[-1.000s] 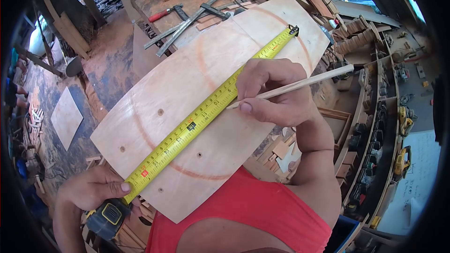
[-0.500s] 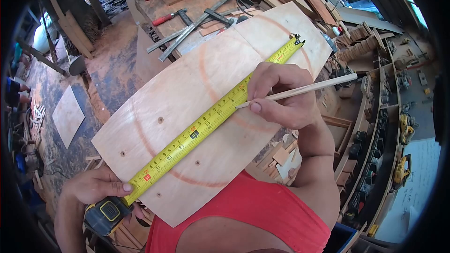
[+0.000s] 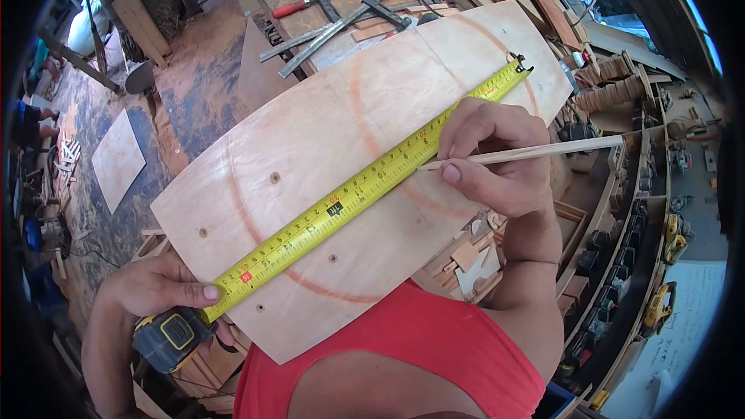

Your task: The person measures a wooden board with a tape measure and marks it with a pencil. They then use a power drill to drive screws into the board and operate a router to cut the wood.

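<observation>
A curved plywood panel [image 3: 303, 136] with orange-brown arcs and several small holes lies slantwise before me. The yellow blade of a tape measure [image 3: 365, 194] stretches along it, its hooked end at the far right part of the panel. My left hand [image 3: 167, 291] is closed at the near left edge, thumb pressed on the blade, with the black-and-yellow case just below it. My right hand [image 3: 497, 159] pinches a pale wooden pencil [image 3: 559, 150] over the panel. The pencil's tip is at the blade's lower edge, near the 9 mark.
Bar clamps [image 3: 341, 27] lie on the bench behind the panel. A diamond-shaped plywood piece [image 3: 119, 161] is at the left. Wood offcuts [image 3: 466, 260] sit below my right forearm. Shelves with power tools [image 3: 660, 306] line the right side.
The panel, tape measure and right hand with the pencil have shifted slightly rightward in view. Both hands keep their grips, and the pencil tip stays beside the blade.
</observation>
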The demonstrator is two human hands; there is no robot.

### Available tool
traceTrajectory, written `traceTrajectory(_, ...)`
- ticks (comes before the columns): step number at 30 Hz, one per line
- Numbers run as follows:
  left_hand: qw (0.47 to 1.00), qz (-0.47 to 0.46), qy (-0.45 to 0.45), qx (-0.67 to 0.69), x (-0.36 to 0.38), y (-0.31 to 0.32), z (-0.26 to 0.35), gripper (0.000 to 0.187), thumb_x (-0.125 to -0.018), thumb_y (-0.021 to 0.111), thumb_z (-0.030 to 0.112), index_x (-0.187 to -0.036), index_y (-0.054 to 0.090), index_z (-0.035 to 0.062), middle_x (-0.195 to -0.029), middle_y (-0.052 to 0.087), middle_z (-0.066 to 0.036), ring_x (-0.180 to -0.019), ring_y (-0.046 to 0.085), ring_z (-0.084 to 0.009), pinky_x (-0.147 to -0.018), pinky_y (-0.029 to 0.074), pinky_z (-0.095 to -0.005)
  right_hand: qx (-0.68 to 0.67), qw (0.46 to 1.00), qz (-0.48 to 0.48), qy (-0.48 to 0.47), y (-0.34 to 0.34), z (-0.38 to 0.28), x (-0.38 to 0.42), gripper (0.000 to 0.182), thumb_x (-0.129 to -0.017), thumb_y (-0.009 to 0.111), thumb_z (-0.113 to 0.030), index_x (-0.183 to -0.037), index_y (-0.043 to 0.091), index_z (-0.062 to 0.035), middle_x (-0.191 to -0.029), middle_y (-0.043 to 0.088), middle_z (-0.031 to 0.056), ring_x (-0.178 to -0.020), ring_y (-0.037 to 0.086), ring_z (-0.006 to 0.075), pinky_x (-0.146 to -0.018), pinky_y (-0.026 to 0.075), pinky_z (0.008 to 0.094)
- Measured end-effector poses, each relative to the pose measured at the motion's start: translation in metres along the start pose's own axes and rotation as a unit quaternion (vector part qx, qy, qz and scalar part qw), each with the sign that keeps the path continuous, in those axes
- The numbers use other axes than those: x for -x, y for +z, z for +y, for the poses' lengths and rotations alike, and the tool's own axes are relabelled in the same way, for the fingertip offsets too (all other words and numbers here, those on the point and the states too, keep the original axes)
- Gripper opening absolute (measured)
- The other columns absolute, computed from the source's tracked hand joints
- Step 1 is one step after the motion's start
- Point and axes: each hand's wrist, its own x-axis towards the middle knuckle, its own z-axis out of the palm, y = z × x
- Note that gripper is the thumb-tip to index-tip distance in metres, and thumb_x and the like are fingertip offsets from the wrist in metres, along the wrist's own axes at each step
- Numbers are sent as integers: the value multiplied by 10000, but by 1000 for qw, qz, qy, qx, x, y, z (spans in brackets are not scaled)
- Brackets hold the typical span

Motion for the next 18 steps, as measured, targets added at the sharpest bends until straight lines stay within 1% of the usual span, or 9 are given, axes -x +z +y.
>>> traceTrajectory(4,1000,-19,-22,-2,-4,-3,1,419,-1011,601,154,-1284,535,-156,-1010,713,-271,-861,748,-358,-690,635,-416,-18,1000,8,-7,-1,6,0,136,-816,769,-29,-807,634,-36,-791,635,29,-667,547,84,-567,387,257)
traceTrajectory(5,999,-26,-30,0,-4,-5,3,414,-1011,601,154,-1282,538,-154,-1012,712,-270,-861,748,-357,-687,634,-418,-20,1000,16,12,0,5,1,146,-792,778,-28,-788,632,-30,-788,638,52,-680,562,109,-583,401,261)
traceTrajectory(7,999,-35,-12,-37,-11,-5,9,414,-1010,606,162,-1281,544,-144,-1009,711,-255,-850,749,-338,-675,635,-408,-26,998,26,54,1,0,3,168,-744,796,-27,-750,629,-18,-782,643,97,-704,590,158,-616,430,269)
traceTrajectory(10,998,-32,12,-49,-20,-1,12,412,-1008,614,175,-1280,553,-129,-1005,710,-233,-834,751,-311,-658,637,-393,5,1000,3,-1,-2,-2,-4,135,-795,773,-34,-797,638,-24,-804,652,50,-689,561,105,-602,402,256)
traceTrajectory(12,1000,2,13,-18,-9,1,-2,411,-1007,619,183,-1279,559,-120,-1002,710,-218,-824,753,-292,-646,639,-384,7,1000,0,-16,3,-6,-14,140,-781,769,-34,-785,631,-8,-808,658,78,-689,569,124,-615,408,254)
traceTrajectory(14,997,13,3,-73,-3,7,6,400,-1023,597,200,-1247,577,-130,-981,728,-234,-881,748,-312,-737,615,-399,-41,999,-15,-9,15,-14,-25,146,-778,765,-37,-784,625,3,-790,655,96,-695,580,141,-625,419,259)
traceTrajectory(15,994,-13,17,-111,-6,1,1,401,-1032,586,207,-1250,583,-129,-1014,720,-219,-921,743,-295,-822,592,-386,-55,998,-37,-7,23,-17,-35,144,-777,763,-31,-787,624,5,-782,653,96,-694,581,139,-626,423,258)
traceTrajectory(17,995,-24,32,-86,-10,-3,-7,400,-1028,592,208,-1250,589,-125,-1017,718,-213,-891,741,-283,-838,585,-380,-63,996,-66,4,35,-27,-49,140,-776,760,-20,-792,623,8,-768,650,96,-693,583,135,-629,430,256)
traceTrajectory(18,995,-33,43,-81,-12,-5,-8,399,-1027,595,209,-1249,592,-123,-1018,717,-210,-875,740,-277,-846,581,-377,-71,992,-106,16,41,-32,-58,161,-783,762,-63,-798,611,-9,-770,639,101,-685,572,136,-635,444,259)
